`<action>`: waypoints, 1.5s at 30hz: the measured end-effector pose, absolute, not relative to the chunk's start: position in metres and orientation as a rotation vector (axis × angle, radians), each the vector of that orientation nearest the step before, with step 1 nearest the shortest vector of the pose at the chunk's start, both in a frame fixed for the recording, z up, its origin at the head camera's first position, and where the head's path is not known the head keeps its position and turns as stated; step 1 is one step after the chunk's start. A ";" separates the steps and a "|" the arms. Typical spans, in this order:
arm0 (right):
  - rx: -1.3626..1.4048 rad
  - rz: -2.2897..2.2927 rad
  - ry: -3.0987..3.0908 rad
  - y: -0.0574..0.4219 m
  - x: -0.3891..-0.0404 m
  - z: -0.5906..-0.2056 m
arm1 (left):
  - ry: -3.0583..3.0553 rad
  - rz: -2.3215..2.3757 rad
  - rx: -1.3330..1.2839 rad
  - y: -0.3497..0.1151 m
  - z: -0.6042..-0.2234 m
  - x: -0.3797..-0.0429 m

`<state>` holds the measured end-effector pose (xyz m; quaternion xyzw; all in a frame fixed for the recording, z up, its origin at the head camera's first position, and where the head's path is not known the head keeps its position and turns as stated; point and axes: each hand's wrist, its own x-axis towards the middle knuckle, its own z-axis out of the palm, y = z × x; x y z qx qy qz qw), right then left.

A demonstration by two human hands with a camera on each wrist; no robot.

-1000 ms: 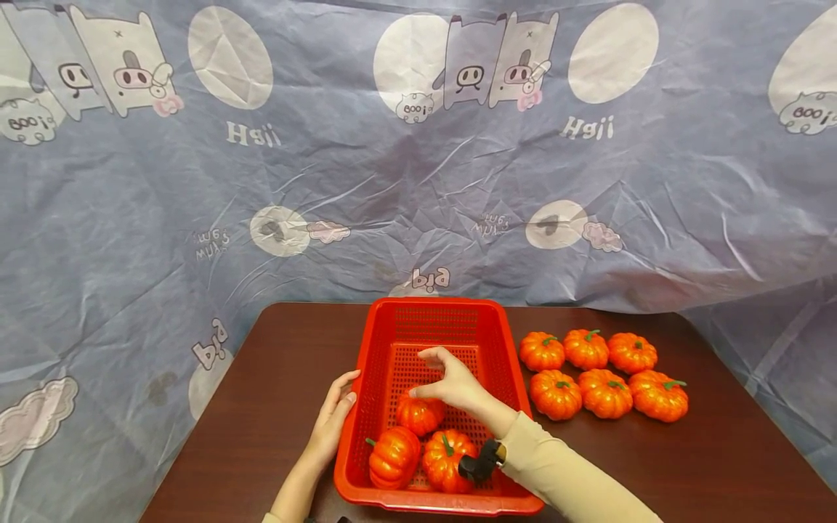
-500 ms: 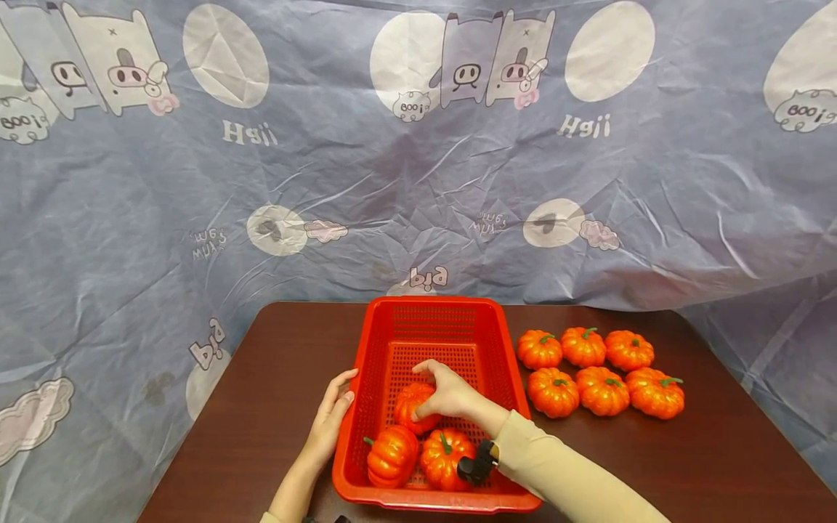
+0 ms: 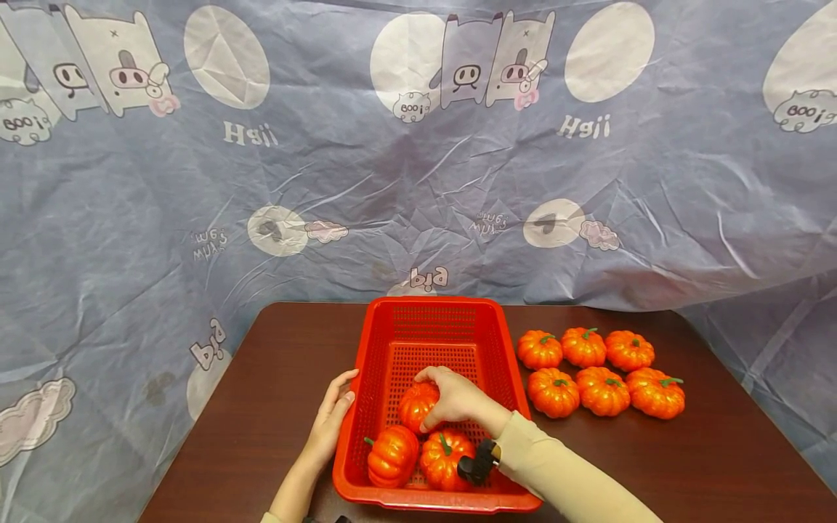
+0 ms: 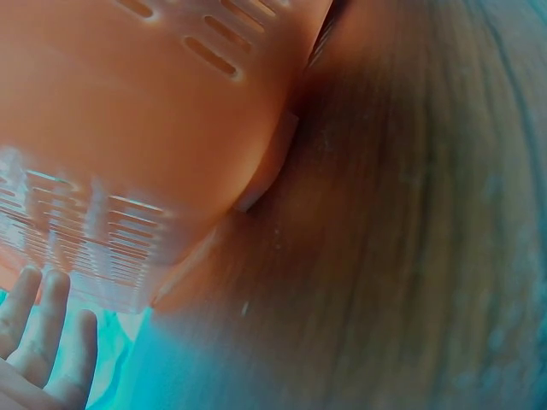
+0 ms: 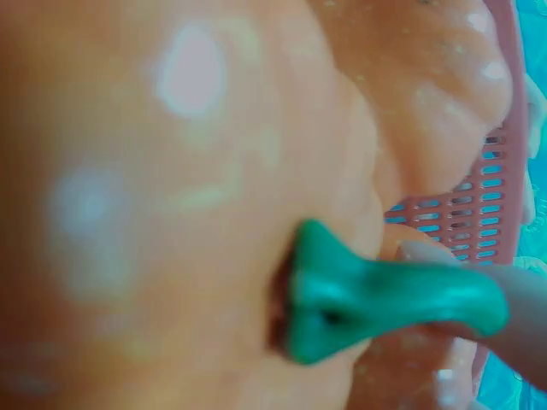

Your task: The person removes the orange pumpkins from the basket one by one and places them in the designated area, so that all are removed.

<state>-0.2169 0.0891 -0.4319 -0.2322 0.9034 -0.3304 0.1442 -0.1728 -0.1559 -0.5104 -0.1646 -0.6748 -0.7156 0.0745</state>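
Observation:
In the head view a red plastic basket (image 3: 433, 501) with perforated walls holds several small orange pumpkins. My right hand (image 3: 454, 398) reaches inside, its fingers and thumb curled round the farthest pumpkin (image 3: 413, 408). Nearer the front lie a tipped pumpkin (image 3: 392, 457) at left and an upright pumpkin (image 3: 443, 465) under my right wrist. My left hand (image 3: 330, 421) rests against the basket's left side; in the left wrist view its fingers (image 4: 53, 320) lie straight along the outer wall. A large green stem (image 5: 385, 295) fills the middle of the right wrist view, with a fingertip behind it.
To the right of the basket several pumpkins (image 3: 603, 392) stand in two rows on the dark brown table (image 3: 294, 341). A grey-blue printed cloth (image 3: 353, 181) hangs behind the table's far edge. A black wrist camera (image 3: 477, 465) sits on my right wrist.
My right hand has come down from above the farthest pumpkin and closed round it. The pumpkin has shifted very slightly. My left hand keeps its place at the basket's side.

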 end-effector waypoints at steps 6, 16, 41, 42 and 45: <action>-0.635 -1.064 2.542 0.093 -0.217 -0.423 | -2.022 -2.153 -0.490 -0.157 -0.510 -0.173; -0.615 -1.150 2.509 0.104 -0.213 -0.401 | -2.017 -2.187 -0.486 -0.157 -0.510 -0.174; -0.488 -1.746 2.392 0.165 -0.194 -0.358 | -2.023 -2.147 -0.475 -0.156 -0.511 -0.174; -0.492 -1.747 2.404 0.168 -0.193 -0.359 | -2.023 -2.145 -0.475 -0.156 -0.511 -0.174; -0.501 -1.805 2.382 0.175 -0.190 -0.362 | -2.028 -2.137 -0.468 -0.156 -0.511 -0.174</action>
